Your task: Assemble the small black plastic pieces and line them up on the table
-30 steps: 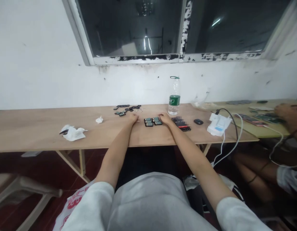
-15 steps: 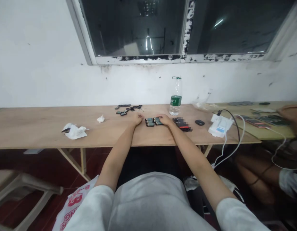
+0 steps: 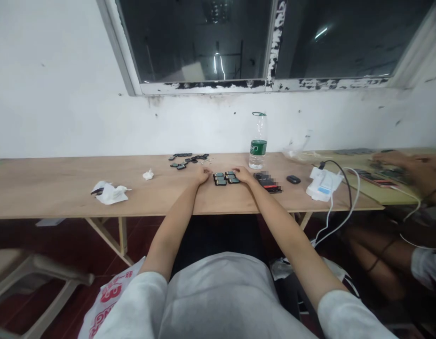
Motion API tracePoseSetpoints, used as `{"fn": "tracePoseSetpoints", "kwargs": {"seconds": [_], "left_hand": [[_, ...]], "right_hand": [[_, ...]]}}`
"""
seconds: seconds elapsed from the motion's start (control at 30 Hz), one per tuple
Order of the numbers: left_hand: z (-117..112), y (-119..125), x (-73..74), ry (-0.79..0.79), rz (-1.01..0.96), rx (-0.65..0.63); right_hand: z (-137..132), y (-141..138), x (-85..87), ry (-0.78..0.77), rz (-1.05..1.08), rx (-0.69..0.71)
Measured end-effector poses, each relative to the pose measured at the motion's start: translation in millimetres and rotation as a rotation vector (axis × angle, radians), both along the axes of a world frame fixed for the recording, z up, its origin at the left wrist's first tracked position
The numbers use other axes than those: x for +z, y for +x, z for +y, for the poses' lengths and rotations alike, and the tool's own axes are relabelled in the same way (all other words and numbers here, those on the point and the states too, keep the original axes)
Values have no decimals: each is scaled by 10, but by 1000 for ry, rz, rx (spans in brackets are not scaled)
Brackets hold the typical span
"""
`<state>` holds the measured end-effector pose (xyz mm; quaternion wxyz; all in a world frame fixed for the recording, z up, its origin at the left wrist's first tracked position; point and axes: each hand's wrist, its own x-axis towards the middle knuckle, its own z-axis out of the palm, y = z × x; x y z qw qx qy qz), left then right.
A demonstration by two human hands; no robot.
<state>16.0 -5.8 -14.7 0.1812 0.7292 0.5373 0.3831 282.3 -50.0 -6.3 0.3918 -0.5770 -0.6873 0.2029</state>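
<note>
A tight group of several small dark rectangular parts (image 3: 225, 178) lies on the wooden table (image 3: 62, 188) in front of me. My left hand (image 3: 202, 175) rests on the table at the group's left side, fingers curled toward it. My right hand (image 3: 242, 174) lies at the group's right side, touching the nearest part. The hands are far off and small, so I cannot make out whether the fingers pinch anything. More loose dark parts (image 3: 187, 160) are scattered farther back on the left.
A clear water bottle with a green label (image 3: 257, 143) stands behind the parts. A dark phone (image 3: 267, 182), a black mouse (image 3: 293, 179) and a white charger with cables (image 3: 322, 184) lie to the right. Crumpled tissues (image 3: 108, 192) lie left. Another person's hand (image 3: 411, 165) works at far right.
My hands stay beside the group of parts, the left one slightly closer to it. The other person's hand at far right has shifted left over their table.
</note>
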Motion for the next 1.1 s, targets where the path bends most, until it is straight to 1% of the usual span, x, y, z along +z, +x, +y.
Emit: {"fn": "tracePoseSetpoints", "kwargs": {"seconds": [0.17, 0.33, 0.43, 0.6, 0.77, 0.93, 1.1], "left_hand": [[12, 1, -13, 4, -13, -13], [-5, -8, -2, 17, -33, -44], [-23, -6, 16, 3, -15, -34], [-40, 8, 35, -36, -4, 2], [-31, 15, 19, -24, -17, -15], [-40, 26, 19, 68, -12, -58], [-71, 100, 40, 252, 17, -170]], "right_hand": [[-1, -1, -3, 17, -50, 4], [12, -16, -22, 47, -145, 28], [22, -10, -35, 69, -171, 44], [32, 13, -45, 82, -52, 48], [61, 13, -46, 54, 72, -26], [86, 5, -39, 35, 87, -124], [53, -32, 11, 110, 150, -84]]}}
